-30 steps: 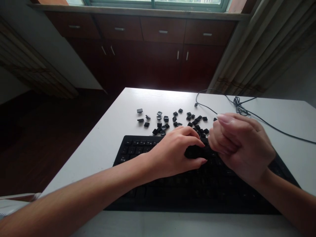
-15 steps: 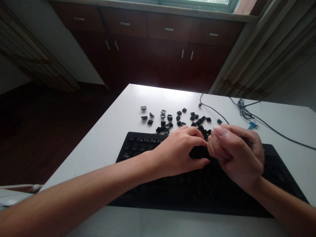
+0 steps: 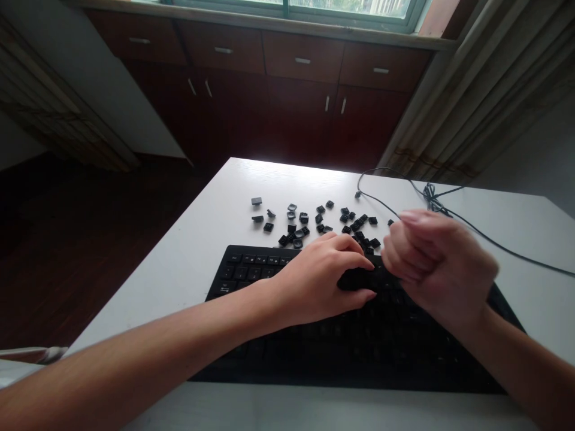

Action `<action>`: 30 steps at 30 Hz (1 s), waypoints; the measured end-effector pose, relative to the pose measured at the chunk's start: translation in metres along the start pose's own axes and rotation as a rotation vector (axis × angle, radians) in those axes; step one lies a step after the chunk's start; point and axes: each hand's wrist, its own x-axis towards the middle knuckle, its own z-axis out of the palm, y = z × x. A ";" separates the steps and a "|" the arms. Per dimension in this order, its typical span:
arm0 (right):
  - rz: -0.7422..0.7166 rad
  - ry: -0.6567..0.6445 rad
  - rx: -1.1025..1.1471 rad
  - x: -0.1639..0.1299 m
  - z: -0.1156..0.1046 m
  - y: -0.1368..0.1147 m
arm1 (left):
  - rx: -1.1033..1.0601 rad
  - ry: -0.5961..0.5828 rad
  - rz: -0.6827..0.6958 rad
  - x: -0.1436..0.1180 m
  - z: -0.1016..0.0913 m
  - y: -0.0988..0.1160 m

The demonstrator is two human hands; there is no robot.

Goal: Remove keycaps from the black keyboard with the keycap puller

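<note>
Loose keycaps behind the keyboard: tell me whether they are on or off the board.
Off. The loose keycaps lie scattered on the white table just beyond the black keyboard, apart from it, some flipped over.

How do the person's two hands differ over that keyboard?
The left hand lies flat, fingers spread on the black keyboard; the right hand is curled into a fist and raised above it. The left looks sharp, the right blurred. Both sit near the loose keycaps.
</note>
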 end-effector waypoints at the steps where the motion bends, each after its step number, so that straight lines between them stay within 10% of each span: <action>1: 0.006 0.024 0.023 0.003 0.000 -0.008 | 0.001 0.003 0.002 0.000 0.000 0.000; 11: -0.076 0.034 -0.179 0.009 -0.013 -0.027 | 0.034 0.004 0.005 0.001 0.000 0.002; 16: -0.101 0.054 -0.627 0.021 -0.028 -0.040 | 0.023 -0.005 0.005 0.000 -0.001 0.003; 22: -0.053 -0.079 -1.422 0.048 -0.072 -0.032 | -0.048 -0.054 -0.039 0.006 -0.012 0.009; 30: -0.057 -0.421 -1.610 0.062 -0.103 0.000 | 0.250 -0.144 -0.067 0.018 -0.053 -0.011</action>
